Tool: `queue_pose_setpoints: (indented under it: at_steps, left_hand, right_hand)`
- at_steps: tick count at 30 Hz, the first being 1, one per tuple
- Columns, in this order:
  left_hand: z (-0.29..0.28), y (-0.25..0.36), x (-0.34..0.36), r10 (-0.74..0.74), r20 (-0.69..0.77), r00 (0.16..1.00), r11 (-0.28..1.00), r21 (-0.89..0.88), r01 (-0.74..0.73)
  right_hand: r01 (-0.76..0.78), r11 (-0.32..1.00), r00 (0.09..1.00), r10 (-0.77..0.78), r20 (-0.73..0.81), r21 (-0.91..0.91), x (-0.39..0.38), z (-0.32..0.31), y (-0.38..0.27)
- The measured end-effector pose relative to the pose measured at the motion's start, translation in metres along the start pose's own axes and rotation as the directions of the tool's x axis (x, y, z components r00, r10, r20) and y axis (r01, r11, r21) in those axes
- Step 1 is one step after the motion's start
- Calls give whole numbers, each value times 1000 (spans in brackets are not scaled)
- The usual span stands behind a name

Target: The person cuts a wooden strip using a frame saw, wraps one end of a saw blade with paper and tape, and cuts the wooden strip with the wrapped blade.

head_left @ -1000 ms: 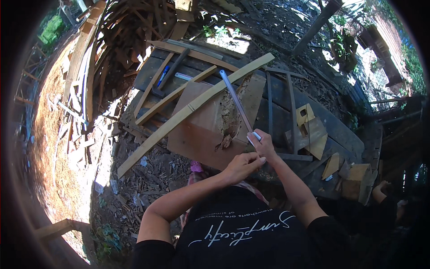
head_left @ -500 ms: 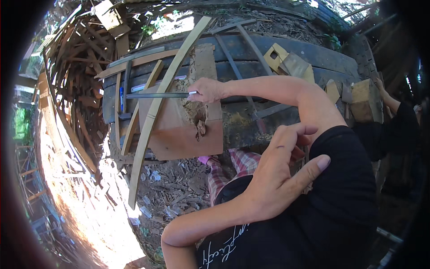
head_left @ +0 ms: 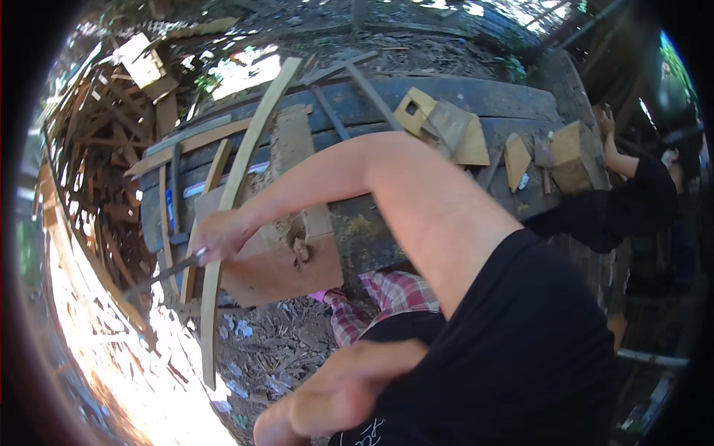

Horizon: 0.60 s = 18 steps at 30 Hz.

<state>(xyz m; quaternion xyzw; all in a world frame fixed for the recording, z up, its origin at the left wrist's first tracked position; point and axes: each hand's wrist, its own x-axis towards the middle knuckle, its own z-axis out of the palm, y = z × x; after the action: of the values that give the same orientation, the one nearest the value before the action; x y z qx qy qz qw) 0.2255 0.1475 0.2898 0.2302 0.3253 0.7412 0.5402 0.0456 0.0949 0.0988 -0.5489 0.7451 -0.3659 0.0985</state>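
My right hand point(head_left: 219, 236) reaches across to the left, shut on a long metal ruler point(head_left: 167, 271) that angles down-left, blurred. It is over a long pale wooden batten point(head_left: 259, 126), which lies across a brown board point(head_left: 264, 271) with a crumbled, damaged strip. My left hand point(head_left: 335, 390) is low in front of my body, beside my right sleeve; motion smears its fingers, so its grip is unclear. A blue pen point(head_left: 170, 209) lies near a dark hammer-like tool point(head_left: 177, 236) among wooden strips on the dark plank table point(head_left: 506, 97).
Wooden offcuts point(head_left: 468, 141) and blocks point(head_left: 573, 156) lie at the table's right. A scrap wood pile point(head_left: 111, 149) stands at the left. A co-worker in black point(head_left: 639, 201) is at the far right, an arm raised near the table's end.
My right hand has swung left and down with the ruler, now tilted down-left. My left hand has dropped toward my body. The view has shifted as well.
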Motion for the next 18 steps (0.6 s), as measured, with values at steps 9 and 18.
queue_pose_setpoints:
  at_steps: [9, 18]
  left_hand:
    - [-26, -35, 38, 123, -120, 985, 941, -301, -154]
    - [-29, -34, 51, 162, -100, 982, 907, -376, -188]
  right_hand:
    - [357, 891, 860, -195, 471, -282, 136, 4, -83]
    - [278, 914, 947, -208, 246, -297, 170, 4, -58]
